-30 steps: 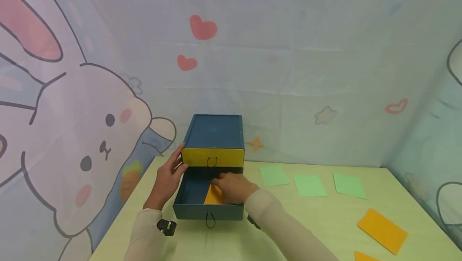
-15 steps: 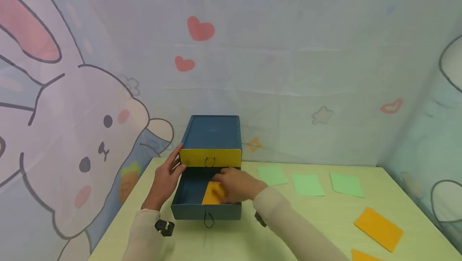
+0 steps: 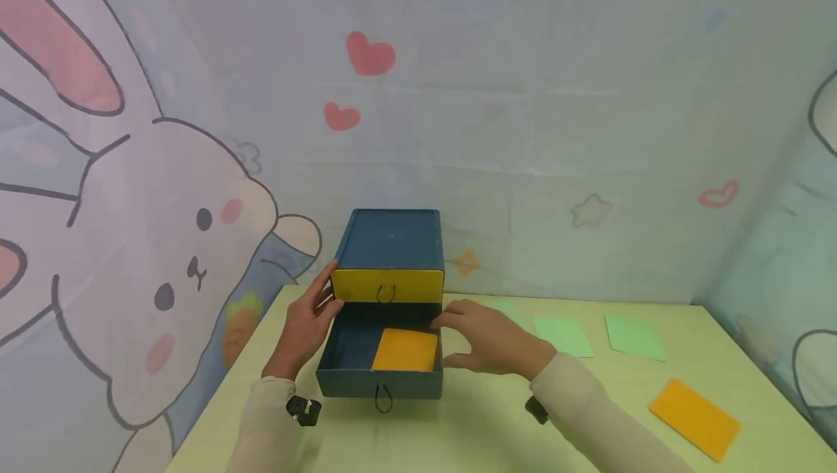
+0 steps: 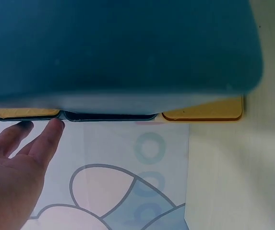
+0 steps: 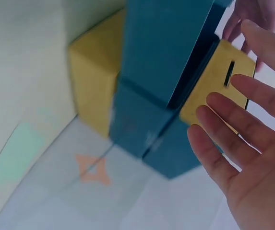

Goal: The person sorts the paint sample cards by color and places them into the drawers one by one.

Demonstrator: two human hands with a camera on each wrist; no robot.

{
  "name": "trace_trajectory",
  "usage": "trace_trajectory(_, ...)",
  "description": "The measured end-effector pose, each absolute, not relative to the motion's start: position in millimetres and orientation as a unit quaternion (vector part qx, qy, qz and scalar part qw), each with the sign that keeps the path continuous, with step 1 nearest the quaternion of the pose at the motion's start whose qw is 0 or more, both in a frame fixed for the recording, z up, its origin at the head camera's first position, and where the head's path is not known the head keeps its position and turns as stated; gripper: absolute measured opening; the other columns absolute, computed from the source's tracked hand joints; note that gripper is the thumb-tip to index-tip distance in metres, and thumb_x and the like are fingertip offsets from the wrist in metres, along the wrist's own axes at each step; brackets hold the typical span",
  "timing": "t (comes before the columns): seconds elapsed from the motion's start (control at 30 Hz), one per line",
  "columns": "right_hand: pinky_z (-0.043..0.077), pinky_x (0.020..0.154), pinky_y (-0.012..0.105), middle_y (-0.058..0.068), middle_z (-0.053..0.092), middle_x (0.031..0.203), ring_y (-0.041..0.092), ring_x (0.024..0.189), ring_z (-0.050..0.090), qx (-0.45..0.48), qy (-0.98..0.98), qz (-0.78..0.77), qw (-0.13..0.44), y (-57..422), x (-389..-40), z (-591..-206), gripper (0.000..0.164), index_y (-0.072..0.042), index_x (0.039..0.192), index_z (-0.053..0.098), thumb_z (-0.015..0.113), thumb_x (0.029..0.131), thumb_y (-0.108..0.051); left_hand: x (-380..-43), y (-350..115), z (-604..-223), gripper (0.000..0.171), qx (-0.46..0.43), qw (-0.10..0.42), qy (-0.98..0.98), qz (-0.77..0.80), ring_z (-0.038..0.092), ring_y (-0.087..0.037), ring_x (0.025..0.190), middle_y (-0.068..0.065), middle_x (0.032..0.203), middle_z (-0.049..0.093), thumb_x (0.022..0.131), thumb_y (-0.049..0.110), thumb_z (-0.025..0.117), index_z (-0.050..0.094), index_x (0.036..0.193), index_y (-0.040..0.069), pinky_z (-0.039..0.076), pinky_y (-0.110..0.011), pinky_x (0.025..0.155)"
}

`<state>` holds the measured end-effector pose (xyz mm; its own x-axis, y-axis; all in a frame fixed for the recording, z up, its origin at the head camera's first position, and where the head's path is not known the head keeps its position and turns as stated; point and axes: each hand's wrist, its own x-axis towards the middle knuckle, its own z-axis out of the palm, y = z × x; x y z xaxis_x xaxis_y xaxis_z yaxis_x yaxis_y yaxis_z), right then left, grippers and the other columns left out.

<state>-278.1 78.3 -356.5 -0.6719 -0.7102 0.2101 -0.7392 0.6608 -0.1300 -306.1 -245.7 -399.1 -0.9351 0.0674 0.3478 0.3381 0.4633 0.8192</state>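
A small chest of drawers (image 3: pixel 392 237) stands on the table, its blue drawer (image 3: pixel 349 384) pulled out below a closed yellow drawer (image 3: pixel 353 284). An orange piece of paper (image 3: pixel 405 349) lies flat in the right part of the blue drawer. My left hand (image 3: pixel 302 331) rests against the chest's left side, fingers extended beside the yellow drawer. My right hand (image 3: pixel 487 338) hovers at the blue drawer's right edge, fingers spread and holding nothing. Both hands also show in the right wrist view, the left hand (image 5: pixel 262 17) behind the chest's front.
Green squares of paper (image 3: pixel 634 337) lie on the table to the right, one partly covered by my right hand. Another orange paper (image 3: pixel 694 419) lies nearer the right edge. A lower yellow drawer (image 4: pixel 204 109) shows under the blue one. A printed cloth (image 3: pixel 523 131) hangs behind.
My right hand has let go of the orange paper, leaving it in the drawer, and has drawn back to the right with its fingers opening. My left hand has stayed in place.
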Motion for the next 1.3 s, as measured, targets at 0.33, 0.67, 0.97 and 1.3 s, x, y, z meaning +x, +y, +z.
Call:
trace_trajectory(0.33, 0.059, 0.089, 0.036, -0.002, 0.065, 0.122, 0.018, 0.110, 0.064, 0.366, -0.922, 0.112, 0.052, 158, -251, -375, 0.056, -0.016, 0.128, 0.066, 0.082, 0.081, -0.041, -302, -246, -398, 0.065, -0.112, 0.137, -0.843, -0.508, 0.038, -0.037, 0.149, -0.004, 0.169, 0.020, 0.105, 0.017, 0.049, 0.023, 0.160, 0.038, 0.046, -0.048, 0.110)
trace_trajectory(0.67, 0.060, 0.085, 0.036, -0.004, 0.061, 0.126, 0.021, 0.108, 0.063, 0.297, -0.949, 0.108, 0.005, 245, -222, -416, 0.076, -0.018, 0.132, 0.063, 0.081, 0.072, -0.061, -306, -241, -400, 0.065, -0.116, 0.144, -0.840, -0.511, 0.038, -0.037, 0.149, -0.004, 0.169, 0.020, 0.105, 0.016, 0.049, 0.023, 0.160, 0.038, 0.046, -0.047, 0.110)
trace_trajectory(0.97, 0.054, 0.068, 0.021, 0.005, 0.066, 0.113, 0.006, 0.099, 0.061, 0.343, -0.928, 0.110, 0.095, 338, -210, -488, 0.071, -0.011, 0.129, 0.062, 0.081, 0.077, -0.055, -312, -234, -403, 0.064, -0.122, 0.140, -0.838, -0.513, 0.039, -0.037, 0.148, -0.003, 0.169, 0.023, 0.104, 0.015, 0.050, 0.026, 0.159, 0.039, 0.046, -0.049, 0.110)
trace_trajectory(1.3, 0.041, 0.057, 0.017, 0.002, 0.063, 0.094, -0.006, 0.081, 0.052, 0.413, -0.893, 0.100, 0.146, 384, -216, -532, 0.066, -0.028, 0.138, 0.052, 0.082, 0.081, -0.037, -311, -237, -402, 0.065, -0.118, 0.145, -0.838, -0.513, 0.039, -0.038, 0.148, -0.005, 0.169, 0.023, 0.104, 0.013, 0.050, 0.026, 0.160, 0.037, 0.045, -0.048, 0.111)
